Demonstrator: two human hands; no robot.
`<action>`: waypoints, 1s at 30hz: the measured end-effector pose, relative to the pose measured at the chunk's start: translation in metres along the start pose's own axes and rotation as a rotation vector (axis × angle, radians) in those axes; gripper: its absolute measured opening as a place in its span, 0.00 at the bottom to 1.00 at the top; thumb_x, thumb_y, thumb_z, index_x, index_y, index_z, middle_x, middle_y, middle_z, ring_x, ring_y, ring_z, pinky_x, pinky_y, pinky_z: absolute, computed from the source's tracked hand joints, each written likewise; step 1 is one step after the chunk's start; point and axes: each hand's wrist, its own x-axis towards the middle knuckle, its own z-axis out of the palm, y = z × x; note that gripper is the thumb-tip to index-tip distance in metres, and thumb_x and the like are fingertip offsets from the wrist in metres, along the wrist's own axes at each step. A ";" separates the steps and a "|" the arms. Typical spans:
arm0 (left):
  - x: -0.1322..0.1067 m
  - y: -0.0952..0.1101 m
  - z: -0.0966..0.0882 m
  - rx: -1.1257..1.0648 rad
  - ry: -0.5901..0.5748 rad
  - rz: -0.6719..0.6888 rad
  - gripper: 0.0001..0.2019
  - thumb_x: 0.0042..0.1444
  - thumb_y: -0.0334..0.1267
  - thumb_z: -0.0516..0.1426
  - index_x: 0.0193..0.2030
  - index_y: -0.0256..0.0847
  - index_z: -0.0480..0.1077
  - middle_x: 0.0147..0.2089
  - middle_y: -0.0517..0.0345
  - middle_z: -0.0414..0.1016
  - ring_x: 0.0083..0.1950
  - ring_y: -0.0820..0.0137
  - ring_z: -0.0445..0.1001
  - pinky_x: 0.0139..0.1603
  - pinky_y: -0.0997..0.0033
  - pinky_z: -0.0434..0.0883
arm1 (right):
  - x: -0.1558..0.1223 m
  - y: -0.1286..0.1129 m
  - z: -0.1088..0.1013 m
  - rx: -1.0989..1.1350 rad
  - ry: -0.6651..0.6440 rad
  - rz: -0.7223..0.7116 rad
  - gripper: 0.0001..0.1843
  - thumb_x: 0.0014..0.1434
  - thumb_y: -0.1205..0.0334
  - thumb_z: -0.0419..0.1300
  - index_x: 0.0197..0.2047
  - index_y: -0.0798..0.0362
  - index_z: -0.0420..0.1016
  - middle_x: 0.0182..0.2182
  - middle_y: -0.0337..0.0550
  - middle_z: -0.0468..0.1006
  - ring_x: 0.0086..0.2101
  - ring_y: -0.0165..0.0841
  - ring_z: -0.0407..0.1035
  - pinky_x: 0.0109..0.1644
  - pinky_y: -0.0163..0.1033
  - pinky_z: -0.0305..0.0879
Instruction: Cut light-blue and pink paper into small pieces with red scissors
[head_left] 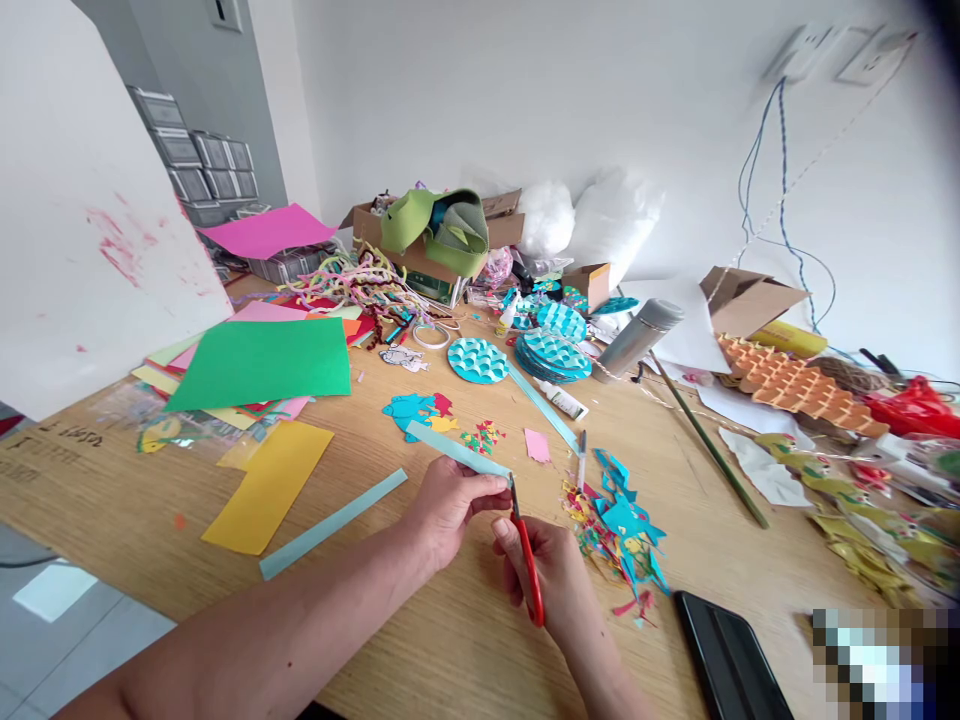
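Note:
My left hand (454, 505) pinches a light blue paper strip (454, 450) near its right end, above the wooden table. In my right hand (551, 570) is a pair of scissors (531, 575) with red handles, its blades pointing up at that end of the strip. Whether the blades touch the paper, I cannot tell. A second light blue strip (334, 522) lies flat to the left of my hands. Past them are blue, red and yellow fish cut-outs (411, 411), a heap of tiny paper bits (482, 437) and a pink paper piece (536, 445).
Blue paper scraps (630, 515) and a black phone (731, 655) lie to the right. Green paper (262, 365) and yellow paper (270, 485) lie left. Scale-patterned blue discs (478, 360), a glue tube (562, 399) and a grey flask (637, 340) are farther back. A stick (709, 445) slants at right.

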 end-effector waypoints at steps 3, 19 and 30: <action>0.000 0.001 0.000 0.005 -0.002 0.005 0.13 0.36 0.31 0.66 0.33 0.33 0.75 0.33 0.52 0.77 0.31 0.70 0.74 0.36 0.69 0.71 | 0.000 -0.001 -0.001 0.002 -0.008 0.004 0.30 0.53 0.33 0.52 0.20 0.53 0.62 0.10 0.37 0.67 0.10 0.25 0.59 0.14 0.29 0.48; 0.001 -0.002 0.000 -0.019 0.009 -0.002 0.11 0.36 0.31 0.66 0.30 0.33 0.75 0.31 0.53 0.77 0.31 0.71 0.73 0.36 0.70 0.71 | -0.001 -0.002 0.000 0.003 -0.011 -0.007 0.29 0.54 0.34 0.52 0.20 0.52 0.61 0.10 0.36 0.66 0.10 0.25 0.57 0.14 0.30 0.48; 0.003 0.004 -0.001 0.040 0.023 0.019 0.10 0.36 0.34 0.66 0.26 0.33 0.73 0.27 0.55 0.75 0.27 0.72 0.73 0.35 0.69 0.72 | -0.002 -0.006 -0.004 -0.014 -0.028 0.054 0.30 0.52 0.31 0.52 0.20 0.52 0.61 0.09 0.38 0.66 0.10 0.25 0.56 0.14 0.30 0.47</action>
